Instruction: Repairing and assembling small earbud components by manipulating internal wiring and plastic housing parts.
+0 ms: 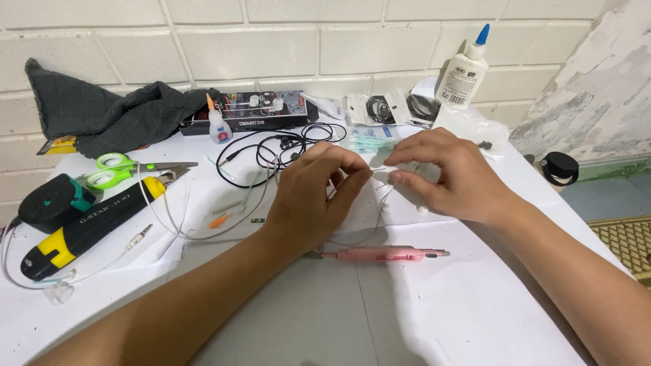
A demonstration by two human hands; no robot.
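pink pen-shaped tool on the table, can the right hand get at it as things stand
Probably yes: the pink pen-shaped tool lies uncovered just below the right hand, though both hands are pinching a thin white wire.

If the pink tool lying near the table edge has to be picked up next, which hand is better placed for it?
Probably the left hand: the pink tool lies just below its wrist. The right hand sits farther up. Both hands pinch the thin white wire, so one must let go first.

Both hands, left and right, are bare, the forearms unsleeved, without rings, watch or gloves.
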